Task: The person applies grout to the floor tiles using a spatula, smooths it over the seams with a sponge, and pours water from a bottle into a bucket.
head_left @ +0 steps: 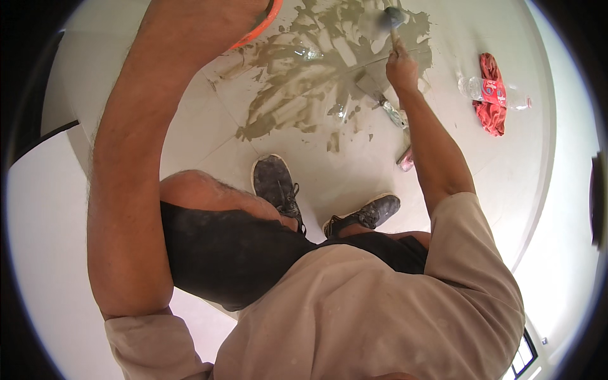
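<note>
My right hand [402, 68] is closed round the pale handle of a tool [394, 43]. Its dark head [391, 18] is smeared by motion, so its exact kind does not show. The tool is over a grey, cement-like smear [285, 95] spread across pale floor tiles. My left forearm [152, 126] reaches up the left side and leaves the picture at the top, so that hand is out of sight. Beside this arm shows the curved edge of an orange-red object [261, 28], mostly hidden.
A clear plastic bottle [520, 100] with a red label lies across a red cloth [491, 120] at the right. Nearer are a flat grey blade [368, 82], crumpled clear plastic [396, 116] and a pinkish object [405, 159]. My dark shoes [273, 180] stand before the smear.
</note>
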Tool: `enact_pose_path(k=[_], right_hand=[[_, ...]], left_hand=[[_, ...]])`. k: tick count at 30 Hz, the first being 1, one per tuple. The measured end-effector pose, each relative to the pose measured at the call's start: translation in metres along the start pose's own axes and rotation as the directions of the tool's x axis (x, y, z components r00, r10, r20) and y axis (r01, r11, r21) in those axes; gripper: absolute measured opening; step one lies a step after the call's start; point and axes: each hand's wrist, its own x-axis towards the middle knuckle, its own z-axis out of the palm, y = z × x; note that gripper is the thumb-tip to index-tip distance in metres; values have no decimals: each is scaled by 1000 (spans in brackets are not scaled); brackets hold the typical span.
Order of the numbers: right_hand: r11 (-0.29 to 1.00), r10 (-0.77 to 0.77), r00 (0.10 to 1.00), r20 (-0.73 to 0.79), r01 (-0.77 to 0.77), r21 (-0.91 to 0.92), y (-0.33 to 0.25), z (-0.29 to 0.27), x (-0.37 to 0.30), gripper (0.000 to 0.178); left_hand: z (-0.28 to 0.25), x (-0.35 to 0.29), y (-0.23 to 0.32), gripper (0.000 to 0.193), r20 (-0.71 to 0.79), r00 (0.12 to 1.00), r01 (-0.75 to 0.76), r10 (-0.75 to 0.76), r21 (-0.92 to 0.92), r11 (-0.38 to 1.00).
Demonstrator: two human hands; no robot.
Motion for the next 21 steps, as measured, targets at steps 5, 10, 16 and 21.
enact_pose_path(k=[5,10,16,21], right_hand=[[964,-189,980,-64,197,180,-37,2,-35,41],[915,-229,971,70,190,356,-46,0,-83,54],[945,-242,969,58,221,243,-39,13,-92,56],[947,-272,954,129,241,213,-35,18,-92,57]], left_hand=[[-11,-1,1,16,58,990,133,-129,-70,989],[-11,16,4,15,161,947,291,-278,-63,954],[-8,15,-18,14,117,980,160,-160,12,987],[-9,11,0,15,165,957,259,-237,-124,958]])
